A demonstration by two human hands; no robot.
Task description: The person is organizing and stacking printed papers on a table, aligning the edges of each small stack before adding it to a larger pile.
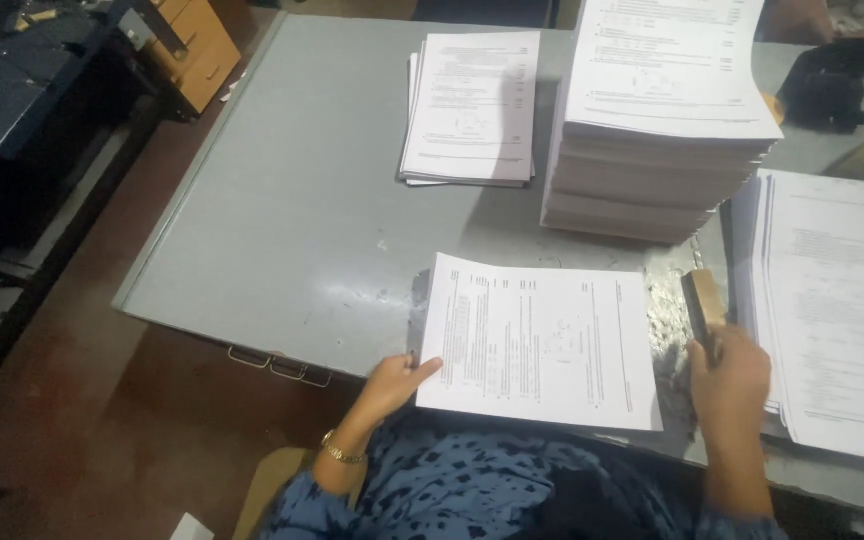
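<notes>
- Sheet point(540, 340) of printed paper lies flat on the grey table point(292, 230), at the near edge, right in front of the person; its long side runs left to right.
- Head view, left hand point(394, 382): thumb on top of the sheet's near left corner, fingers curled under the edge, so the corner is pinched lightly. A gold watch point(340, 452) sits on that wrist.
- Right hand point(732, 372): closed around the near end of a stapler point(704, 300), a dark body with a tan top, which points away from the person. It rests on the table just right of the sheet, in the gap between the sheet and the right stack point(837, 300).
- Right stack: white printed pages, fanned a little, touching the right hand's outer side.
- Tall stack point(652, 150) stands beyond the sheet, well apart from both hands.
- Thin stack point(472, 105) lies left of the tall one, near it.
- Blue patterned sleeves point(432, 490) fill the bottom edge.
- Dark cloth point(827, 85) sits at the far right corner; blurred, kind unclear.
- Wooden drawers point(197, 45) stand on the floor, upper left.
</notes>
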